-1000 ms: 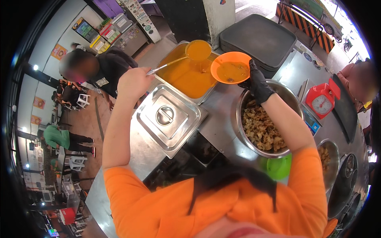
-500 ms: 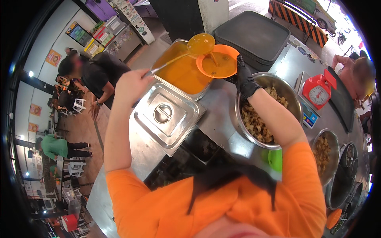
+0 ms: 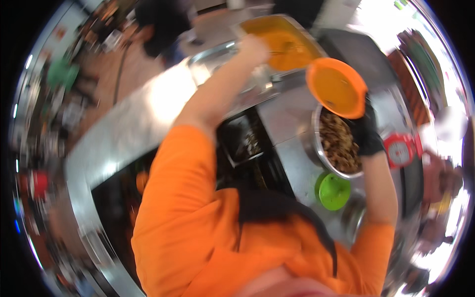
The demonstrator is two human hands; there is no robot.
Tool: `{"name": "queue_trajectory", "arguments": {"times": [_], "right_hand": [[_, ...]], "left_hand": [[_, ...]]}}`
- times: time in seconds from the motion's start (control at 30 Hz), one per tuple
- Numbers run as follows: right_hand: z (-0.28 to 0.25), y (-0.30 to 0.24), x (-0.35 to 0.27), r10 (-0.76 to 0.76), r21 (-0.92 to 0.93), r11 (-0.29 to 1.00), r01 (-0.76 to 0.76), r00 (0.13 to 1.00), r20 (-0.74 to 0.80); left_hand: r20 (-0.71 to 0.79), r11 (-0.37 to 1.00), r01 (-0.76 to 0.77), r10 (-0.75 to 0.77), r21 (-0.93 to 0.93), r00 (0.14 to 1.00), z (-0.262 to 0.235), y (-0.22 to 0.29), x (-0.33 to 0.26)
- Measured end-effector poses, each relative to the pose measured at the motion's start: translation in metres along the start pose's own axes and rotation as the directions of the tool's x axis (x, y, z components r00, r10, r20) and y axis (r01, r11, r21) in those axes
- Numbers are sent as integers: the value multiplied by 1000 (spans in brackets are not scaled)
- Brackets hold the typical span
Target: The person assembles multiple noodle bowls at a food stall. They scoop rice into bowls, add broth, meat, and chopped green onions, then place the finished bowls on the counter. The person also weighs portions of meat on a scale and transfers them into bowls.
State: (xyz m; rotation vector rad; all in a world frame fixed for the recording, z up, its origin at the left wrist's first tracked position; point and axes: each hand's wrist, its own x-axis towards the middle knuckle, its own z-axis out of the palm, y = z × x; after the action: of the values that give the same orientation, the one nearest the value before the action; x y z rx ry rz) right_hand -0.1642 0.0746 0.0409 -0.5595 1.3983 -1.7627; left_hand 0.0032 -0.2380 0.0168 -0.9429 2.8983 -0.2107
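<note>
We see the round orange plastic bowl (image 3: 337, 88) swung rightward, black-gloved right hand (image 3: 367, 129) fingers clamped on it — left hand (image 3: 254, 48) blurred, grip unclear, ladle lost over the steel tray of orange sauce (image 3: 283, 43).

Stainless steel table (image 3: 133, 119), curved, glaring under bright light. Brown floor (image 3: 106, 74) beyond it, left. Blurred green and red furnishings (image 3: 59, 74) along the left rim. Bright daylight (image 3: 386, 29) at upper right. Whole scene motion-blurred.

An orange bowl (image 3: 336, 88) of yellow-orange liquid is held in a black-gloved right hand (image 3: 367, 129). Brown food is seen in a silver pot (image 3: 316, 148) below the fingers. A bright green lid (image 3: 334, 191) and orange sleeves (image 3: 168, 198) are shown.
</note>
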Motion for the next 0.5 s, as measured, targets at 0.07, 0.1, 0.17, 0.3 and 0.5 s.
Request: {"name": "queue_trajectory", "arguments": {"times": [0.07, 0.1, 0.17, 0.3, 0.5], "right_hand": [[-10, 9, 1, 83, 30, 996, -89, 984, 157], [1, 18, -9, -77, -332, 930, 158, 967, 244], [-1, 18, -44, -221, -683, 496, 535, 839, 497], [49, 31, -115, 83, -428, 899, 95, 921, 380], [126, 106, -153, 471, -362, 882, -301, 555, 686]], "left_hand": [[-721, 971, 234, -200, -53, 664, 15, 6, -55], [-815, 984, 120, -174, -128, 553, -1, 5, -91], [-923, 951, -136, -223, -276, 314, -4, 19, -182], [-606, 664, 34, -700, -747, 378, 82, 54, -401], [328, -199, 600, -938, -775, 113, 222, 168, -667]]}}
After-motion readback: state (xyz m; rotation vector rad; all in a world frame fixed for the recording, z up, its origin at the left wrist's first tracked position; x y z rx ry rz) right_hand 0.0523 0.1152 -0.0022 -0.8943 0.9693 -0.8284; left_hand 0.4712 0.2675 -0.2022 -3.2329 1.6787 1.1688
